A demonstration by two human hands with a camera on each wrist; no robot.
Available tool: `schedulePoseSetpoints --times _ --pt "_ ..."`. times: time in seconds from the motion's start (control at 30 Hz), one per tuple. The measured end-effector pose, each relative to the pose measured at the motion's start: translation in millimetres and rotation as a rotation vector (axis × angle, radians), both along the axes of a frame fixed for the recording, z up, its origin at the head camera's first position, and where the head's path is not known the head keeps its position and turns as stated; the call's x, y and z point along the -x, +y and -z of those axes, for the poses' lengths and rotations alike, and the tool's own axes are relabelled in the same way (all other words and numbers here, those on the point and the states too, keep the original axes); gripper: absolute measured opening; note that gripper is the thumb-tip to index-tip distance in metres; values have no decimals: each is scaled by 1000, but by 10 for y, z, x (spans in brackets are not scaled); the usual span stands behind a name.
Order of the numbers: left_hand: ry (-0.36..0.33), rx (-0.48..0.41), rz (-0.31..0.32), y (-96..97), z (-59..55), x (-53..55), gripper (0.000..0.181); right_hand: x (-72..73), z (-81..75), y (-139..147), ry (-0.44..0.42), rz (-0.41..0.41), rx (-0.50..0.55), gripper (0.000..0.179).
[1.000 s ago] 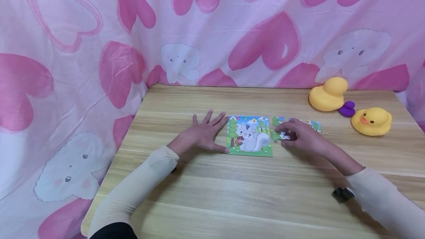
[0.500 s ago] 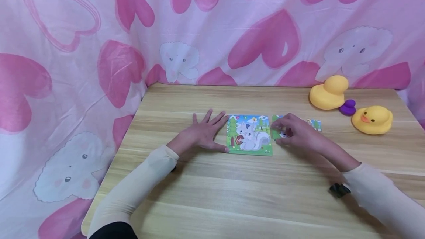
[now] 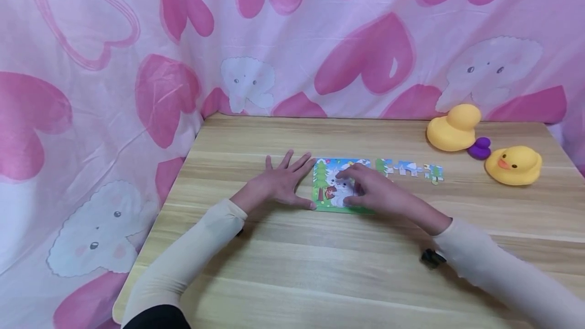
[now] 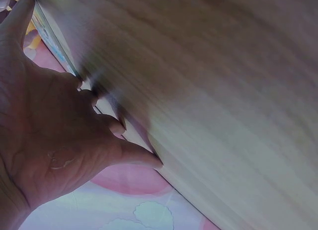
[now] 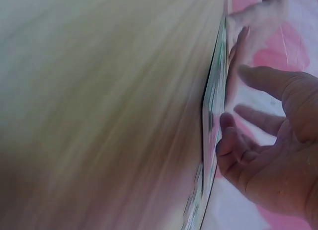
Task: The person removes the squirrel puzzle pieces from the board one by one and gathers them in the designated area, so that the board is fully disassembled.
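A square squirrel picture board (image 3: 322, 193) lies flat on the table in the head view. My left hand (image 3: 282, 185) rests at its left side with fingers spread. The thumb and a fingertip touch the board's left edge. Above the board's right half hovers my right hand (image 3: 377, 189), hiding part of the picture. In the right wrist view, the right hand (image 5: 278, 145) has thumb and forefinger apart, with the other fingers loosely bent and nothing seen between them. Several jigsaw pieces (image 3: 408, 168) lie in a row right of the board, partly joined; the hand covers some of that area.
Two yellow rubber ducks (image 3: 451, 128) sit at the back right of the wooden table (image 3: 283, 263), with a small purple duck (image 3: 480, 148) between them. A pink heart-print curtain (image 3: 292, 55) hangs along the table's back and left edges.
My right hand has moved left from the jigsaw pieces to above the squirrel board, uncovering more of the pieces. My left hand has stayed in place.
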State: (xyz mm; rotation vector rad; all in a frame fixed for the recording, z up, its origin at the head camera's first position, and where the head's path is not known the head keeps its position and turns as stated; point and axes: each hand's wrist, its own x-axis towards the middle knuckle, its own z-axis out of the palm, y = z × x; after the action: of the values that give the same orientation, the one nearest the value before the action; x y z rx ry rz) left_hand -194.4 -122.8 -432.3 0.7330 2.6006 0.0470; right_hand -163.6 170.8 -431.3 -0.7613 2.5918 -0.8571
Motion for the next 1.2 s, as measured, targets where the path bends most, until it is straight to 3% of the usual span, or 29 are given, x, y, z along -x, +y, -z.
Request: schedulePoseSetpoints --times 0.27,0.4,0.63,0.8,1.2 --pt "15 16 0 8 -3 -10 125 -48 20 -119 38 74 -63 67" --pt "19 14 1 8 0 -10 125 -38 14 -119 20 91 -56 67" --pt "13 10 0 3 22 2 125 47 24 -151 -41 133 -38 83" --pt "14 11 1 -2 28 -1 125 80 50 -157 -73 155 -7 74" --pt "16 20 -2 6 14 -7 126 105 52 -121 -58 146 44 61"
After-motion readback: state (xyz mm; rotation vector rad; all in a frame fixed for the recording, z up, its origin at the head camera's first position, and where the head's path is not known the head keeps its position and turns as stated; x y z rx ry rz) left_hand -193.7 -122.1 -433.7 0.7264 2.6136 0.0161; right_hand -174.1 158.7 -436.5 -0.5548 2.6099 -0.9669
